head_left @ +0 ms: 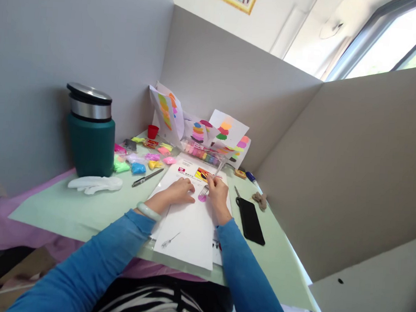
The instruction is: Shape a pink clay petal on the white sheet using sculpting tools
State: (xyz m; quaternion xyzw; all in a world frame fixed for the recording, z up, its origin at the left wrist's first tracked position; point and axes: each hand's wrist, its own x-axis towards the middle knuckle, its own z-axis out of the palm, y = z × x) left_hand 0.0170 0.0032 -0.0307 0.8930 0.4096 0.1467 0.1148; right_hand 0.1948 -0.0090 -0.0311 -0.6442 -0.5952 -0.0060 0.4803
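My left hand lies flat on a white sheet of paper, fingers spread, holding it down. My right hand grips a clear plastic fork, tines down on a purple blob of clay pressed onto the sheet. A pale bracelet circles my left wrist. Both sleeves are blue.
A green flask stands at the left, a white clay shape before it. Small bags of coloured clay, a pen, a red cup, colour-swatch papers, a black phone. Grey partitions enclose the desk.
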